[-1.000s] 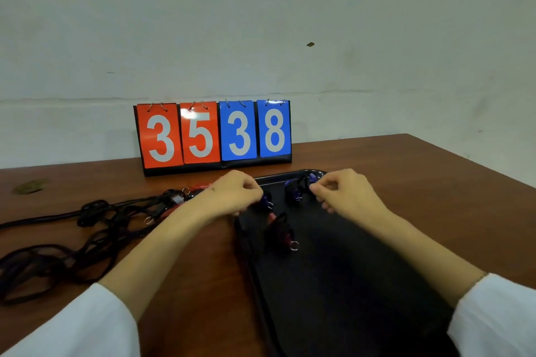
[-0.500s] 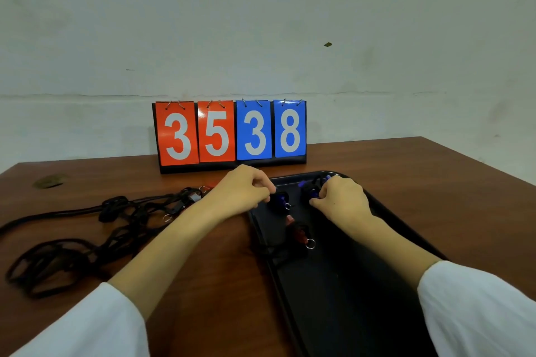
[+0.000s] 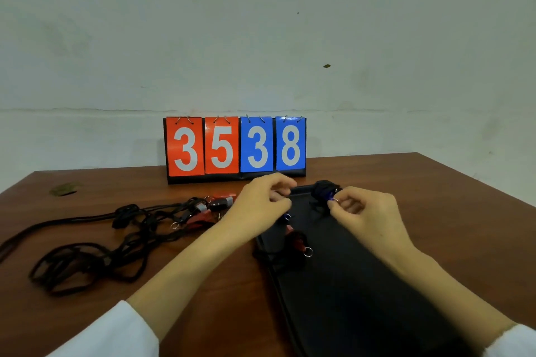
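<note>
A black tray (image 3: pixel 362 298) lies on the brown table. My right hand (image 3: pixel 368 217) pinches the metal ring of a blue whistle (image 3: pixel 332 198) wrapped in its black cord (image 3: pixel 322 190), lifted over the tray's far end. My left hand (image 3: pixel 261 206) hovers at the tray's far left corner with fingers curled. It holds a second blue whistle (image 3: pixel 287 216), which peeks out beneath the thumb. A red whistle (image 3: pixel 298 242) wound in black cord, with a metal ring, lies in the tray nearer to me.
A tangle of black lanyards (image 3: pixel 95 252) with several red and black whistles (image 3: pixel 211 206) lies on the table left of the tray. A flip scoreboard (image 3: pixel 236 148) reading 35 38 stands at the back against the wall.
My right hand has lifted the cord-wrapped blue whistle off the tray's far end and now pinches its ring. My left hand rose slightly. The camera tilted, so the scene shifted right.
</note>
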Demonstrator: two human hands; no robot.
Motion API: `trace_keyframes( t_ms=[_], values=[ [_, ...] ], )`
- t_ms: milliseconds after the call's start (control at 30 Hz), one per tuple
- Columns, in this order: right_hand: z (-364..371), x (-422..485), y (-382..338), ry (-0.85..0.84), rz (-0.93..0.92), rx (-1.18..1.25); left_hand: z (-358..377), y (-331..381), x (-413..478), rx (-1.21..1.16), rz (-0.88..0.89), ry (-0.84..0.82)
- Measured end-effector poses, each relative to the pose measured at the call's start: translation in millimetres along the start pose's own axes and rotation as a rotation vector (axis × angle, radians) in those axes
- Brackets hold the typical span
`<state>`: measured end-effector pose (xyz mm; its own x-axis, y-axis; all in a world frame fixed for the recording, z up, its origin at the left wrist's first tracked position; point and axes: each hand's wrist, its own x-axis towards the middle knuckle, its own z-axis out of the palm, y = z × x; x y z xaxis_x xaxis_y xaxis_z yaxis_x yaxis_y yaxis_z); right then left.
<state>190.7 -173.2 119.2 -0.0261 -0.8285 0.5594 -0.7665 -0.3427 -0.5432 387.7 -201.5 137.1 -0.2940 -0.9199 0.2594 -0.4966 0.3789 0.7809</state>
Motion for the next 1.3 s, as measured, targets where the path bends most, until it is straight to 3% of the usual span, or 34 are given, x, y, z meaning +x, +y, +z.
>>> trace_keyframes(
  t_ms=[167, 267, 400, 533, 700, 867, 967, 1100, 1300],
  values=[
    [-45.3, -39.7, -74.1, -0.186, 0.0, 0.539, -25.9, 41.5, -69.8, -0.706, -0.119, -0.215],
    [-51.0, -73.9, -111.1, -0.382, 0.069, 0.727, -50.6, 53.5, -136.7, -0.534, -0.09, -0.058],
    [-24.2, -117.5, -150.2, -0.69, 0.188, 0.762, -70.0, 47.3, -214.8, -0.154, -0.1, 0.16],
    [0.8, -129.2, -191.3, -0.835, 0.082, 0.737, -101.1, 42.6, -265.1, 0.09, -0.108, 0.28],
    [15.0, -101.0, -227.2, -0.726, -0.137, 0.647, -141.6, 46.9, -267.3, 0.222, -0.026, 0.396],
    [39.4, -44.0, -223.5, -0.635, -0.197, 0.5, -151.4, 16.0, -202.5, 0.18, 0.014, 0.568],
    [60.6, -10.8, -207.0, -0.655, -0.051, 0.555, -139.6, -10.1, -151.3, -0.007, -0.024, 0.567],
    [76.0, 13.9, -184.1, -0.681, 0.221, 0.72, -116.9, -28.8, -111.1, -0.459, -0.105, 0.435],
    [82.0, 24.2, -157.0, -0.744, 0.276, 0.537, -93.5, -53.8, -92.8, -0.727, -0.241, 0.254]
  ],
)
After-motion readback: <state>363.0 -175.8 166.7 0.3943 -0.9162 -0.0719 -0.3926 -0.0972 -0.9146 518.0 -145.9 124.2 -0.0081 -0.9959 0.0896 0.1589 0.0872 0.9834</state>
